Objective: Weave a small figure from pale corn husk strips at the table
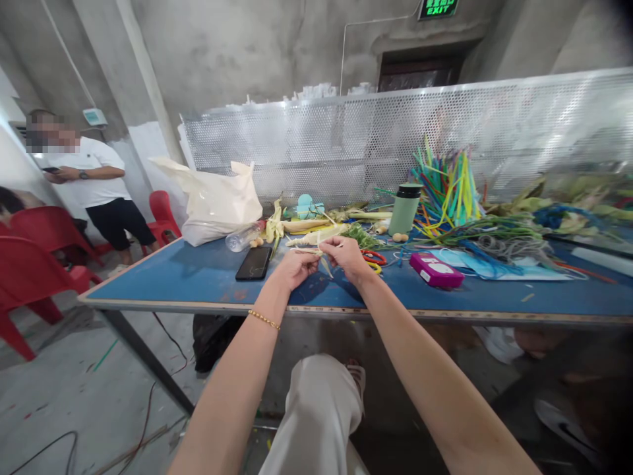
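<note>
Just above the table's front edge, my left hand [298, 268] and my right hand [347, 256] are close together, with the fingers of both pinched. Between them is a pale strip of corn husk [325, 265], its pointed end hanging down. Both hands grip it, and the fingers hide part of it. Behind my hands lie more pale husk pieces [316, 235] and green leaves [362, 236]. Scissors with red and yellow handles [374, 258] lie right beside my right hand. Left of my left hand is a black phone [254, 263].
On the blue table [163, 270] stand a cream plastic bag [217, 204], a green tumbler [405, 212] and a bundle of coloured strips [457, 191]. A clear bottle [240, 240], purple box [436, 270] and tangled cords lie there. A person stands by red chairs [37, 270] at left.
</note>
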Available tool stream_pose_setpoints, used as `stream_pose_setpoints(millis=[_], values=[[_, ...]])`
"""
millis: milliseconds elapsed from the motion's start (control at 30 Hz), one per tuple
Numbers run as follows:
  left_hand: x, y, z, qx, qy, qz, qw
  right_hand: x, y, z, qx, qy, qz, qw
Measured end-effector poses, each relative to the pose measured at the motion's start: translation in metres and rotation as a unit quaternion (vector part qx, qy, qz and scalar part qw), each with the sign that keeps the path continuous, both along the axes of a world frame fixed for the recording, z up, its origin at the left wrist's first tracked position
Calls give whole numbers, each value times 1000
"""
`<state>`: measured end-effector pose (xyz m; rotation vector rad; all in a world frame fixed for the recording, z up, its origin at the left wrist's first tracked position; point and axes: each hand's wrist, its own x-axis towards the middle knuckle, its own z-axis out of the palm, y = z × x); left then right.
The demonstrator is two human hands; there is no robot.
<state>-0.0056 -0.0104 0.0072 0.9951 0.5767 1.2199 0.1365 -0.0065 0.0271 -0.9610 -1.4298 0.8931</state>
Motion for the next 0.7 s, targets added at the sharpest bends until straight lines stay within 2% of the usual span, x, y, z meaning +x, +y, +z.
stream_pose_setpoints(millis=[233,433,600,700], values=[[0,0,-1,9,-13,1,1000,-1,1,-1,4,13,24,1000],[2,0,-4,47,36,8,998,0,1,-1,-2,13,49,999],[5,-4,-3,63,70,17,995,2,5,-4,15,-10,10,1000],[5,-6,-3,78,91,24,993,4,8,-6,55,-78,-9,995]])
